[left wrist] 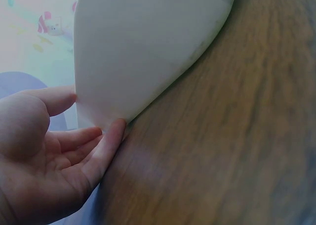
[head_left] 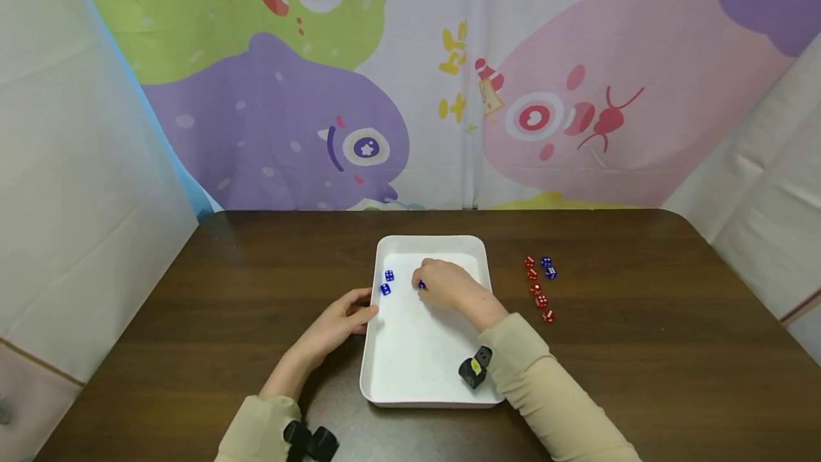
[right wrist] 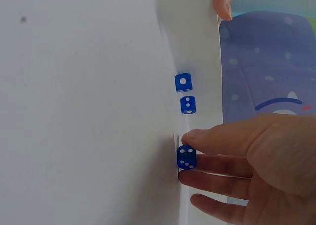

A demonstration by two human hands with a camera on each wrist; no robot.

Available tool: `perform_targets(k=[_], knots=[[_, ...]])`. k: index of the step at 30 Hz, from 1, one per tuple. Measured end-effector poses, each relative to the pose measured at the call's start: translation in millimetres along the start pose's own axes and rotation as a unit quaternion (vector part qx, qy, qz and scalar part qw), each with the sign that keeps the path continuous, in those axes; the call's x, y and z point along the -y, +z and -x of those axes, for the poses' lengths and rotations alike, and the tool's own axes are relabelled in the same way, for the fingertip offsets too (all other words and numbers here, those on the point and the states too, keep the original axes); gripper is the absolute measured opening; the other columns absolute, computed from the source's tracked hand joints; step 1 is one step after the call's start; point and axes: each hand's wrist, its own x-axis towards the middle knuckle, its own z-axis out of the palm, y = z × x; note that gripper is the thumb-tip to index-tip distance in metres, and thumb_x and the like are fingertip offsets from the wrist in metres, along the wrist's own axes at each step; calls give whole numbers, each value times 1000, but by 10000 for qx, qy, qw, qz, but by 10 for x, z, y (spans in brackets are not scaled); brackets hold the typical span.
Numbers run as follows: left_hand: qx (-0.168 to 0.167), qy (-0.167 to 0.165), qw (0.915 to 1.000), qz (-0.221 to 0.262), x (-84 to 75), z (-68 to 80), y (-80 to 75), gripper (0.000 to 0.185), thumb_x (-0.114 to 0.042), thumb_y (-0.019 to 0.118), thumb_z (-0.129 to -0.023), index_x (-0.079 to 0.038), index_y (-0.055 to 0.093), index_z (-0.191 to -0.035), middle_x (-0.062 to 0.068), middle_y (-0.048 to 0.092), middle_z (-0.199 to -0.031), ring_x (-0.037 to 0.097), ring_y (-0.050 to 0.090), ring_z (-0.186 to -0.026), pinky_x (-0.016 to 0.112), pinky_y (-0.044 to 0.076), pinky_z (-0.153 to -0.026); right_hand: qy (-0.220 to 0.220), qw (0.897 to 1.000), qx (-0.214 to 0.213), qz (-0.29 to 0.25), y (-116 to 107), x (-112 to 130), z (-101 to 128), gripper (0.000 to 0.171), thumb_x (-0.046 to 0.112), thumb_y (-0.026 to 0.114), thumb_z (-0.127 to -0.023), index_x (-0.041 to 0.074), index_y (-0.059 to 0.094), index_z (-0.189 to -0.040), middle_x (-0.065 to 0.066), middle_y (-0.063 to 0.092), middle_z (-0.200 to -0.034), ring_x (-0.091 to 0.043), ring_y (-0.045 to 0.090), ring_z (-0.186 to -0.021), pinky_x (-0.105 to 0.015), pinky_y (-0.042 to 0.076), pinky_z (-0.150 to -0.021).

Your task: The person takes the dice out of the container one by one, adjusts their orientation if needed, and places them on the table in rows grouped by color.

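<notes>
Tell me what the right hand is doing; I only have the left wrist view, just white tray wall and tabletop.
Observer: The right hand pinches a blue die between thumb and finger, over the floor of the white tray.
Operator: Report any other dice in the tray.
Observer: Two more blue dice lie apart from the pinched one, near the tray's left wall.
Operator: Say what sits outside the tray.
Observer: A small group of red dice with two blue ones lies on the table right of the tray.
Operator: Confirm the left hand.
Observer: The left hand rests against the tray's left edge.
</notes>
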Motion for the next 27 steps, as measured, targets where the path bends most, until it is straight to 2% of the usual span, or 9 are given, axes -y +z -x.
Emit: perform_targets(k=[13, 27], knots=[[48, 38, 10000, -25, -9, 3, -4, 51, -22, 54, -92, 2, 38, -133, 21, 45, -126, 25, 54, -103, 36, 50, -83, 86, 9995, -118, -284, -2, -29, -17, 15, 0, 56, -85, 6, 67, -93, -8, 63, -96, -23, 58, -95, -33, 47, -83], [32, 91, 10000, -3, 20, -7, -6, 49, -19, 53, -92, 3, 39, -132, 22, 45, -126, 24, 55, -100, 35, 50, -82, -163, 9971, -676, -321, -136, 11, 117, 14, -4, 58, -82, 5, 66, -89, -8, 62, -89, -23, 59, -88, -33, 48, -79]])
